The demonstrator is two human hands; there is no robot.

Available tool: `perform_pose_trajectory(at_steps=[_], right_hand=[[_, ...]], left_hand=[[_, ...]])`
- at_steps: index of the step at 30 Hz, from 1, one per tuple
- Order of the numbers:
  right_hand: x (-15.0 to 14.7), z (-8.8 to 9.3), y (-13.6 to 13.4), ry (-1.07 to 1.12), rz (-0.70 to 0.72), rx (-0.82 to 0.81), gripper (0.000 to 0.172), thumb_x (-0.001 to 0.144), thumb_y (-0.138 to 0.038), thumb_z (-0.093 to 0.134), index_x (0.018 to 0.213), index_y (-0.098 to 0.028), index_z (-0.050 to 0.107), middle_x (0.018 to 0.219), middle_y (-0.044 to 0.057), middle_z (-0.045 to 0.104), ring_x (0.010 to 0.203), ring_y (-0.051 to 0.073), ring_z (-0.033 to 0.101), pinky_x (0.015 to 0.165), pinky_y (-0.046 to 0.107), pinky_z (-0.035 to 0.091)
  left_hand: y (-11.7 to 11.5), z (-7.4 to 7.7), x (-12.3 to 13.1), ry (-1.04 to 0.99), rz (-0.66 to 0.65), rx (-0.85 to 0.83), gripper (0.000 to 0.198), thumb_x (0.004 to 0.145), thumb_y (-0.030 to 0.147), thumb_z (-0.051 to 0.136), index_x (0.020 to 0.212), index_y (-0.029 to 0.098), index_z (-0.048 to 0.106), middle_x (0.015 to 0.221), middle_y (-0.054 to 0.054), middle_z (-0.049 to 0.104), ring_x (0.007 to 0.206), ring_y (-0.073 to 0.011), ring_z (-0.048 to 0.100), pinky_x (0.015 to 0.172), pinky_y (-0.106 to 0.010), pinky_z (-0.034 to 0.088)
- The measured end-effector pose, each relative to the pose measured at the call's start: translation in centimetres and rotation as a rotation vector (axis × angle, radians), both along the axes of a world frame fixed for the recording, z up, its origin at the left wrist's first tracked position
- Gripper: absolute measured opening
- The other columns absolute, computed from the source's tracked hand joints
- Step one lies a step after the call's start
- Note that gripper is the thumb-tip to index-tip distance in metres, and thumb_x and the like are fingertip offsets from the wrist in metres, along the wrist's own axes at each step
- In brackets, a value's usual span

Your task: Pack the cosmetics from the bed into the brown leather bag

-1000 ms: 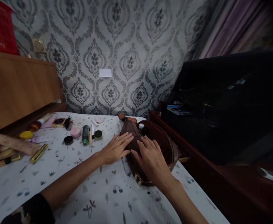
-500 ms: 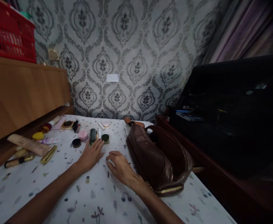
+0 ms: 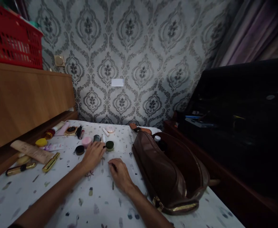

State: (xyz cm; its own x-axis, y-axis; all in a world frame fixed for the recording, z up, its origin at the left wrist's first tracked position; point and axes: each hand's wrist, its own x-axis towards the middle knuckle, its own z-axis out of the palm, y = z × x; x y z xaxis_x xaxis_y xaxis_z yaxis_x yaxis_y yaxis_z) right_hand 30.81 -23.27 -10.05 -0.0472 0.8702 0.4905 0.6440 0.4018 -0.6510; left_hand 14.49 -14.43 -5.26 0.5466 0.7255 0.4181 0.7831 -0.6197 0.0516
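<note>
My left hand (image 3: 94, 155) reaches over the cloth with its fingers stretched forward at the dark green bottle (image 3: 96, 138). Its fingers hide the bottle's lower part, so I cannot tell whether they touch it. Right beside the fingertips sits a small jar with a dark green lid (image 3: 109, 145). On the other side are a pink round jar (image 3: 86, 141) and a black-lidded jar (image 3: 79, 150). My right hand (image 3: 121, 174) rests low over the cloth, loosely bent, thumb and fingers apart, nothing visible in it. It is left of the brown bag (image 3: 158, 167), whose zip gapes open.
Left on the cloth lie a beige tube (image 3: 31, 151), a gold tube (image 3: 50, 162), a yellow item (image 3: 41, 142) and a gold compact (image 3: 71, 130). An orange-brown strap (image 3: 140, 128) is behind the bag. A wooden cabinet (image 3: 29, 98) borders the left, an open black case (image 3: 243, 126) the right.
The view has shifted slightly, moving the scene right and down. My left fingers now cover more of the dark green bottle. My right hand has stayed beside the bag, its fingers a little more bent.
</note>
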Motion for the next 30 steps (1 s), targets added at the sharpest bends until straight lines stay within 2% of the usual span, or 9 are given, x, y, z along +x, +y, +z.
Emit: perform_pose_trajectory(at_steps=[3, 7, 11, 15, 18, 23, 26, 30], right_hand=[[-0.1, 0.4, 0.0, -0.01, -0.001, -0.024, 0.023, 0.082, -0.005, 0.053, 0.094, -0.016, 0.069, 0.094, 0.008, 0.071, 0.096, 0.02, 0.063, 0.089, 0.032, 0.05], [-0.4, 0.9, -0.3, -0.025, -0.006, -0.067, 0.022, 0.082, -0.003, 0.055, 0.092, -0.015, 0.07, 0.094, 0.008, 0.071, 0.096, 0.02, 0.062, 0.09, 0.03, 0.048], [-0.7, 1.1, -0.4, -0.055, -0.021, -0.105, 0.021, 0.082, -0.005, 0.056, 0.091, -0.017, 0.071, 0.096, 0.007, 0.072, 0.099, 0.019, 0.062, 0.092, 0.029, 0.047], [-0.9, 1.1, -0.2, -0.09, -0.04, -0.131, 0.02, 0.082, -0.008, 0.058, 0.091, -0.017, 0.072, 0.096, 0.007, 0.072, 0.1, 0.02, 0.062, 0.093, 0.029, 0.046], [-0.8, 1.2, -0.2, -0.1, -0.03, -0.134, 0.021, 0.081, -0.008, 0.057, 0.093, -0.017, 0.073, 0.097, 0.008, 0.072, 0.101, 0.021, 0.062, 0.094, 0.029, 0.046], [-0.5, 1.4, -0.4, -0.071, -0.019, -0.116, 0.022, 0.082, -0.006, 0.055, 0.092, -0.017, 0.071, 0.096, 0.008, 0.071, 0.1, 0.02, 0.061, 0.092, 0.029, 0.046], [-0.5, 1.4, -0.3, -0.058, -0.004, -0.103, 0.021, 0.083, -0.006, 0.054, 0.09, -0.016, 0.071, 0.095, 0.007, 0.071, 0.098, 0.02, 0.06, 0.09, 0.029, 0.046], [-0.5, 1.4, -0.2, -0.064, 0.007, -0.109, 0.021, 0.084, -0.005, 0.054, 0.088, -0.016, 0.071, 0.093, 0.007, 0.071, 0.096, 0.02, 0.06, 0.091, 0.029, 0.045]], left_hand=[[3.3, 1.3, 1.2, 0.013, 0.045, -0.035, 0.034, 0.101, 0.03, 0.036, 0.125, 0.02, 0.058, 0.124, -0.012, 0.065, 0.119, -0.0274, 0.054, 0.097, -0.043, 0.043], [7.0, 1.5, 3.2, 0.083, 0.055, -0.103, 0.04, 0.099, 0.026, 0.038, 0.135, 0.022, 0.053, 0.13, -0.013, 0.061, 0.124, -0.0297, 0.05, 0.101, -0.046, 0.04], [9.1, 1.2, 4.8, 0.145, 0.072, -0.183, 0.046, 0.1, 0.031, 0.033, 0.144, 0.029, 0.045, 0.129, -0.013, 0.063, 0.128, -0.0332, 0.047, 0.102, -0.054, 0.037], [10.8, 1.3, 5.5, 0.196, 0.097, -0.261, 0.047, 0.1, 0.038, 0.033, 0.145, 0.033, 0.045, 0.132, -0.012, 0.062, 0.128, -0.037, 0.048, 0.1, -0.058, 0.039], [11.7, 1.5, 5.8, 0.224, 0.124, -0.299, 0.044, 0.1, 0.039, 0.034, 0.14, 0.032, 0.051, 0.134, -0.012, 0.061, 0.124, -0.0366, 0.052, 0.098, -0.058, 0.042], [12.0, 1.6, 5.8, 0.255, 0.138, -0.309, 0.038, 0.096, 0.039, 0.056, 0.128, 0.018, 0.056, 0.128, -0.011, 0.059, 0.113, -0.0256, 0.06, 0.095, -0.049, 0.051], [11.7, 1.8, 5.4, 0.268, 0.106, -0.3, 0.035, 0.095, 0.036, 0.06, 0.124, 0.016, 0.058, 0.125, -0.01, 0.06, 0.107, -0.0231, 0.062, 0.09, -0.045, 0.054], [10.5, 1.9, 4.7, 0.266, 0.032, -0.268, 0.034, 0.095, 0.037, 0.06, 0.121, 0.016, 0.059, 0.123, -0.01, 0.061, 0.108, -0.0232, 0.062, 0.092, -0.046, 0.053]])
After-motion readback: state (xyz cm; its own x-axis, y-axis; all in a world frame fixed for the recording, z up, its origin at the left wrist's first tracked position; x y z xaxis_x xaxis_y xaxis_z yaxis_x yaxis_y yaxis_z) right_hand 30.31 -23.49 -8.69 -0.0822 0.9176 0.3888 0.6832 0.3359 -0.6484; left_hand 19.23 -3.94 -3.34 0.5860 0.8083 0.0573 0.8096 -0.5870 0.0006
